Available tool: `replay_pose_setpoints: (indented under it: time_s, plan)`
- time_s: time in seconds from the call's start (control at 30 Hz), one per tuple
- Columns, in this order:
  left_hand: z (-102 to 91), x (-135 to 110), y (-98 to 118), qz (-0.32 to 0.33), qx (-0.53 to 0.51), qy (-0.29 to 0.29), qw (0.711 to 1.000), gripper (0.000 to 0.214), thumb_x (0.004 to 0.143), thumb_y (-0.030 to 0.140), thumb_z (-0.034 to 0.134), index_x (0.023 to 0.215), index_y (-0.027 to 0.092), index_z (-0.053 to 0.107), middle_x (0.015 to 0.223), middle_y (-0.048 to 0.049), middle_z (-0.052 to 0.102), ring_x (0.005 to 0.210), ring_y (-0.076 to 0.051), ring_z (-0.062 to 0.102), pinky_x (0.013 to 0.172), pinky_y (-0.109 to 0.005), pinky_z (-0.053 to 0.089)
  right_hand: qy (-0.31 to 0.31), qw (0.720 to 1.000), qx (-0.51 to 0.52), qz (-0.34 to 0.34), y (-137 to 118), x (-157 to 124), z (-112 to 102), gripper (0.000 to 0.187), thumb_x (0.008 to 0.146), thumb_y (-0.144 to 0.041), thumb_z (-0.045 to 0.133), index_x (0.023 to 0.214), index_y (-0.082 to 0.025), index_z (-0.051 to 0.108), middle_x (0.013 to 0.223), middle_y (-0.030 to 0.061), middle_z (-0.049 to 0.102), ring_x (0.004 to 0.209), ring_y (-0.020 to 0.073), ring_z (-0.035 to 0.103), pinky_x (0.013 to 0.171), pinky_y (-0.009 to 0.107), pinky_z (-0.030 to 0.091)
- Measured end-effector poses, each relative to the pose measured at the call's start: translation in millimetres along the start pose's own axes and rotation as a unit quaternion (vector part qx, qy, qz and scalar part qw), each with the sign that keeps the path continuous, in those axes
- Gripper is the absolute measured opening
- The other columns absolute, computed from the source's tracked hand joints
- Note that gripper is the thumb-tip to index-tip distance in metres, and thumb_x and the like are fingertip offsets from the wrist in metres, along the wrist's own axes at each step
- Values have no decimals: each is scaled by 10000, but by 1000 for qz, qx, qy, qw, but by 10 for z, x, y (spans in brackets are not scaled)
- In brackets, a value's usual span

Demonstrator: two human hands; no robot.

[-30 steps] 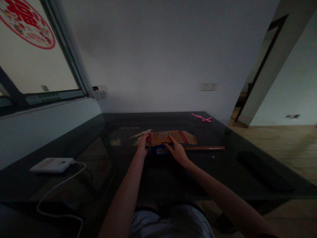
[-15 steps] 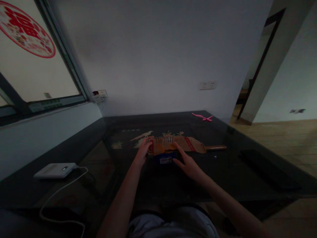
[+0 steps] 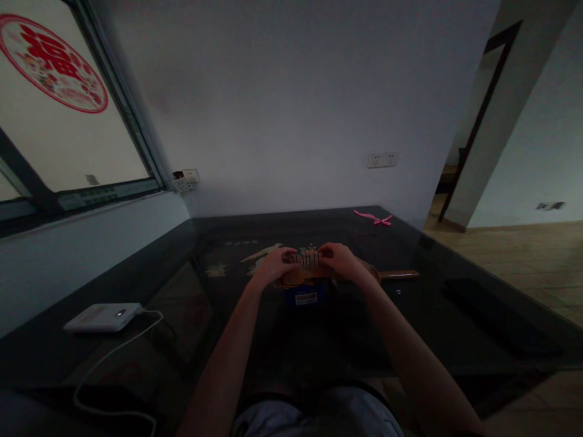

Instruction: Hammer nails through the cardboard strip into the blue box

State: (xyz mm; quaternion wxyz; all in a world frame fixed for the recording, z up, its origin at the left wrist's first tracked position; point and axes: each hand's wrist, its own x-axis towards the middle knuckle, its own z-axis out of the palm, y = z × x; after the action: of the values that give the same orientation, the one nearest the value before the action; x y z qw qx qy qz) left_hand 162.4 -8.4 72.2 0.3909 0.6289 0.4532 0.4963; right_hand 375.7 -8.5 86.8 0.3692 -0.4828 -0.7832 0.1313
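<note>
Tan, dark-slatted piece, near a blue box. I curl my left hand and right hand at it; whether their fingers grip, I cannot tell.

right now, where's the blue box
In the head view, the blue box is a little right of and below centre, horizontally between the left hand and right hand and lower in the picture than both.

- The left hand has moved inward, its fingers now at the left end of the dark strips.
- The right hand has left the blue box for the strips' right end.
- Its forearm now hides the woven piece's red band.
</note>
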Motion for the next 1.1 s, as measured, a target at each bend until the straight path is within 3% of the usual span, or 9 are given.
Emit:
replay_pose_setpoints:
  time_s: [0.17, 0.33, 0.5, 0.63, 0.9, 1.1]
  plan:
    - [-5, -22, -174, 20, 90, 3, 996, 100, 593, 186, 738, 685, 207, 703, 724, -60, 659, 740, -230, 618, 710, -326, 467, -18, 1000, -7, -17, 103, 17, 151, 113, 700, -150, 637, 731, -189, 738, 722, 38, 711, 681, 187, 630, 651, 282, 469]
    - [-31, -81, -124, 58, 115, 15, 992, 77, 595, 225, 748, 629, 197, 685, 678, -36, 637, 716, -201, 571, 702, -295, 431, -8, 1000, -17, -14, 118, -7, 187, 96, 725, -186, 646, 728, -164, 740, 727, 55, 692, 689, 180, 598, 633, 269, 425]
    - [-6, -107, -90, 143, 305, -21, 941, 192, 776, 264, 606, 621, 151, 626, 684, -15, 597, 693, -144, 540, 667, -261, 386, 2, 1000, -7, -17, 119, 9, 220, 73, 708, -197, 676, 716, -158, 738, 733, 52, 684, 688, 159, 582, 626, 247, 394]
    - [2, -101, -127, 174, 352, -19, 919, 283, 822, 283, 555, 578, 140, 575, 640, -7, 556, 657, -127, 511, 621, -251, 355, 35, 999, 8, 3, 99, -11, 254, 98, 715, -207, 661, 714, -141, 734, 715, 57, 689, 672, 163, 587, 603, 243, 381]
    - [16, -112, -120, 155, 345, -22, 925, 263, 820, 305, 556, 622, 141, 612, 689, -15, 593, 671, -124, 528, 622, -246, 363, 111, 990, 81, 22, 57, -7, 266, 238, 772, -306, 577, 700, -117, 701, 643, 40, 672, 596, 147, 587, 531, 216, 388]
    - [29, -104, -112, 132, 359, -8, 924, 249, 795, 339, 587, 654, 142, 644, 679, -23, 610, 632, -127, 517, 582, -247, 338, 76, 996, 43, 7, 13, -17, 318, 153, 741, -230, 613, 714, -126, 722, 650, 56, 690, 582, 154, 591, 540, 229, 379]
